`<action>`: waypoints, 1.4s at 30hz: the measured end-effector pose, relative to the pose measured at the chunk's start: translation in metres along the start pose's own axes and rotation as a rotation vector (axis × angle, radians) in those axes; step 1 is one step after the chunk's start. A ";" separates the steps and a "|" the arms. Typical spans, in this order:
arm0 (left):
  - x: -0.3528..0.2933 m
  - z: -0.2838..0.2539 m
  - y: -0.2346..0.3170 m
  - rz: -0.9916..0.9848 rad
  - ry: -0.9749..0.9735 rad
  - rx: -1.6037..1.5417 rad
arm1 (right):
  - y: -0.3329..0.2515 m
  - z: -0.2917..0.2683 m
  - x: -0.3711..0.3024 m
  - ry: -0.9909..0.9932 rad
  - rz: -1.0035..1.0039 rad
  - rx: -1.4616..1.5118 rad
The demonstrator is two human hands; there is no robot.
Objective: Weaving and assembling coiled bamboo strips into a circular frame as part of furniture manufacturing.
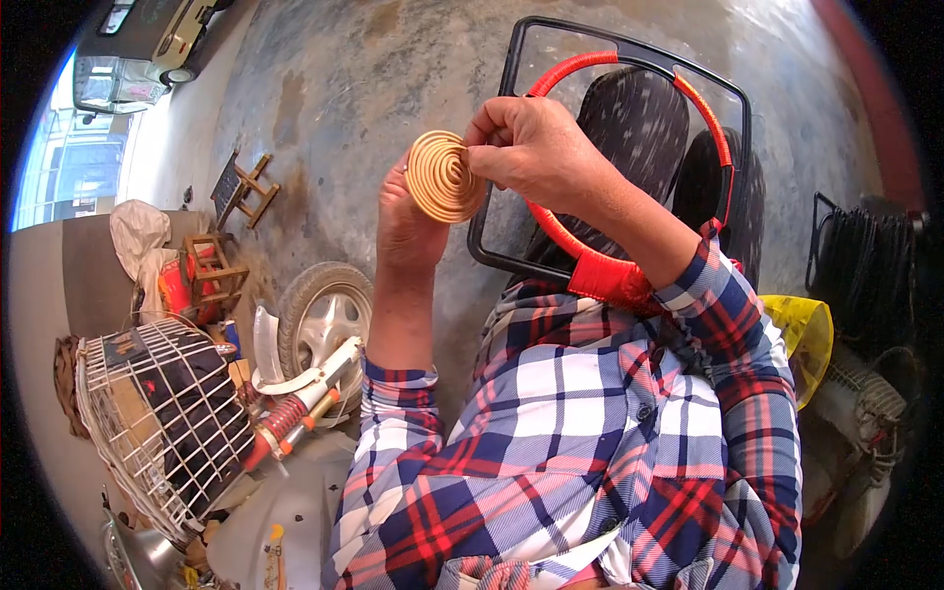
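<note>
A flat spiral coil of tan cord or cane point(442, 192) is held up in front of me. My left hand point(410, 231) grips it from behind and below, with most of the fingers hidden by the coil. At the coil's upper right edge, my right hand point(536, 147) is closed in a pinch; whatever lies between its fingertips is too small to make out. Across my lap rests a black rectangular frame point(745, 118) with a round ring point(575, 64) wrapped partly in red strip. My right forearm passes over the ring.
On the left stand a white wire basket point(162, 423), a wheel with a tyre point(324, 305), loose vehicle parts and small wooden stools point(211, 275). A yellow plastic bag point(801, 334) and a dark coil of cable point(865, 265) are at the right. A vehicle point(147, 44) is parked far left.
</note>
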State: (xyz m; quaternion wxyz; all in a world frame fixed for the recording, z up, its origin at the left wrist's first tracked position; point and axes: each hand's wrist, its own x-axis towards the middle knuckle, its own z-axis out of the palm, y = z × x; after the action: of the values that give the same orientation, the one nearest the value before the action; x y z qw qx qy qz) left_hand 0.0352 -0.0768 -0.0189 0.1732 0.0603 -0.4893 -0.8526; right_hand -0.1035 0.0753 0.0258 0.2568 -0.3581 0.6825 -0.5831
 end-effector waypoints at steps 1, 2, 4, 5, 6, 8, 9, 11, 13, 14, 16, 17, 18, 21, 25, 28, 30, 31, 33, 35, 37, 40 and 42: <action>-0.001 0.003 0.000 -0.002 0.015 0.008 | 0.000 0.000 0.000 -0.005 0.002 0.001; -0.002 0.008 0.002 -0.003 0.030 0.015 | -0.001 0.000 -0.001 -0.005 0.003 0.001; -0.001 0.016 0.006 0.046 0.064 0.448 | -0.002 -0.002 -0.001 0.004 0.003 -0.004; -0.001 0.021 0.009 0.098 0.087 0.875 | -0.002 -0.002 -0.002 0.014 -0.008 -0.006; -0.001 0.021 0.009 0.124 0.104 1.056 | -0.002 -0.001 -0.002 0.021 -0.020 -0.007; -0.002 0.021 0.007 0.149 0.137 1.174 | -0.003 -0.001 -0.004 0.030 -0.035 -0.014; -0.003 0.018 0.004 0.152 0.142 1.181 | -0.004 -0.001 -0.004 0.030 -0.038 -0.020; -0.004 0.012 0.000 0.164 0.143 1.264 | -0.005 0.000 -0.005 0.026 -0.041 -0.021; -0.003 0.011 -0.002 0.153 0.143 1.325 | -0.003 0.000 -0.005 0.022 -0.042 -0.014; -0.003 0.012 -0.002 0.134 0.150 1.310 | -0.004 -0.001 -0.005 0.016 -0.033 0.024; -0.005 0.009 -0.001 0.070 0.143 0.927 | -0.007 -0.001 -0.006 -0.008 -0.021 0.105; -0.005 0.001 -0.002 0.026 0.121 0.556 | -0.007 -0.001 -0.006 -0.013 -0.022 0.119; -0.004 0.001 -0.002 0.003 0.094 0.313 | -0.006 -0.001 -0.006 -0.015 -0.021 0.131; -0.005 0.009 0.000 -0.032 0.044 -0.156 | -0.006 -0.002 -0.007 -0.021 -0.015 0.138; -0.002 0.003 -0.002 -0.012 -0.013 -0.007 | -0.007 -0.002 -0.009 -0.036 -0.027 0.186; -0.003 0.011 0.001 -0.031 0.011 0.023 | -0.006 0.001 -0.008 0.015 -0.065 0.223; -0.003 0.011 0.001 -0.017 0.003 0.005 | -0.009 0.000 -0.009 0.017 -0.049 0.097; -0.003 0.012 0.002 -0.022 -0.012 -0.006 | -0.011 -0.001 -0.010 0.018 -0.042 0.034; -0.003 0.014 0.003 -0.028 -0.034 -0.023 | -0.013 -0.001 -0.010 0.040 -0.030 -0.079; -0.004 0.014 0.003 -0.021 -0.039 -0.030 | -0.016 0.000 -0.011 0.076 -0.057 -0.143; -0.003 0.015 0.002 -0.015 -0.046 -0.027 | -0.021 0.002 -0.015 0.125 -0.122 -0.160; -0.002 0.024 0.005 -0.025 -0.006 0.005 | -0.021 0.003 -0.019 0.192 -0.210 -0.300; -0.001 0.034 0.007 -0.043 0.080 0.009 | -0.020 0.004 -0.019 0.214 -0.239 -0.320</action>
State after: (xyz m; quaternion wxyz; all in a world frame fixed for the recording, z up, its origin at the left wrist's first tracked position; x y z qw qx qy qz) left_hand 0.0286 -0.0525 0.0046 0.1738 0.1055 -0.4845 -0.8508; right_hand -0.0848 0.0867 0.0431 0.0520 -0.4087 0.7424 -0.5283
